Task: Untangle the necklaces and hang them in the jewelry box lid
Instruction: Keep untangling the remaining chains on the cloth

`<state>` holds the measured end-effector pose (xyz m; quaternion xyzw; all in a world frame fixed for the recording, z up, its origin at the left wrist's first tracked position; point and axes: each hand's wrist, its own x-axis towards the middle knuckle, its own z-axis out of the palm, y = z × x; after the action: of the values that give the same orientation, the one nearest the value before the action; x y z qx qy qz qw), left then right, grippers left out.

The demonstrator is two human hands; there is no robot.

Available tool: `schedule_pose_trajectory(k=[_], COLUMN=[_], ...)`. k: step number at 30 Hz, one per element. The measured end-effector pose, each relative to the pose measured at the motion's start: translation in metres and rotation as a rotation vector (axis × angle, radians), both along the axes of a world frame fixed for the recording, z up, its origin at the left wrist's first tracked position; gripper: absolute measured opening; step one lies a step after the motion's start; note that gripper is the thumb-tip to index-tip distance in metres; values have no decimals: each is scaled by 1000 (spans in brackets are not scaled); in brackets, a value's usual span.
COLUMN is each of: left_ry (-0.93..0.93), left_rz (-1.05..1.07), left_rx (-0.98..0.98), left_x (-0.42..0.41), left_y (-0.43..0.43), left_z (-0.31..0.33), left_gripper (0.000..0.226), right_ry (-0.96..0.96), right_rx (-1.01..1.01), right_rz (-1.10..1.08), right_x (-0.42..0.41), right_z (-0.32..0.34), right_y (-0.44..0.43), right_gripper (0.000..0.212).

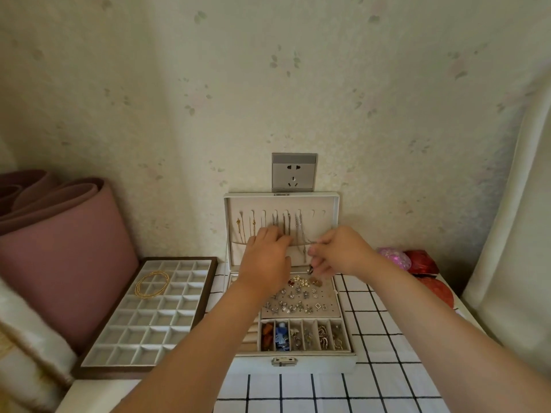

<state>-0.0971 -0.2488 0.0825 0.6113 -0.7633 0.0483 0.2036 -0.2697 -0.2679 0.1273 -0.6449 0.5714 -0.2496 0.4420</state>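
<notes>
The necklaces are nearly all up. In the open jewelry box lid [328, 204], which stands upright against the wall, I count two gold necklaces [240, 226] on the left hooks and several silver necklaces [286, 226] on the middle ones, their lower ends dropping towards the lid's pocket. The two rightmost hooks [318, 213] look bare.

The last hung strand on the right, a silver necklace [301, 231], slants off towards the right hand [340, 251]. Its grip seems clamped on that chain low down, with a small dark pendant [311, 269] dangling just below the fingers. Blur keeps me from being certain. The left hand [265, 254] reaches into the lid over the pocket, covering the chains' lower ends. Its fingers are turned away from me, so I cannot tell whether its grip is closed on anything.

My read is that this is late in the job, with this strand being straightened or settled and little left after it. A looped gold chain [152, 284] lies in the divided tray [155, 323] to the left, and it may still need hanging.

Below the lid, the box base holds an earring panel [298, 296] and a row of small compartments [307, 335]. Everything sits on the checked tabletop [372, 353], under a wall socket [294, 172].
</notes>
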Motion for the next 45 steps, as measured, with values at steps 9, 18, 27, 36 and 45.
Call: schedule_pose_trajectory(k=[9, 18, 27, 36, 45], left_ry=[-157, -2, 1, 38, 286], left_rz=[45, -1, -11, -25, 22], left_rx=[-21, 57, 55, 176, 176], left_x=[4, 10, 12, 18, 60], left_y=[-3, -4, -3, 5, 94], left_z=[0, -3, -3, 3, 10], left_gripper=[34, 25, 27, 44, 31], right_ry=[-58, 305, 653, 607, 310], right_rx=[-144, -386, -513, -554, -412], right_rz=[-11, 80, 75, 145, 390], right_x=[20, 31, 22, 29, 58], right_z=[40, 3, -26, -20, 3], right_y=[-23, -36, -18, -8, 84], right_gripper=[11, 11, 11, 14, 14])
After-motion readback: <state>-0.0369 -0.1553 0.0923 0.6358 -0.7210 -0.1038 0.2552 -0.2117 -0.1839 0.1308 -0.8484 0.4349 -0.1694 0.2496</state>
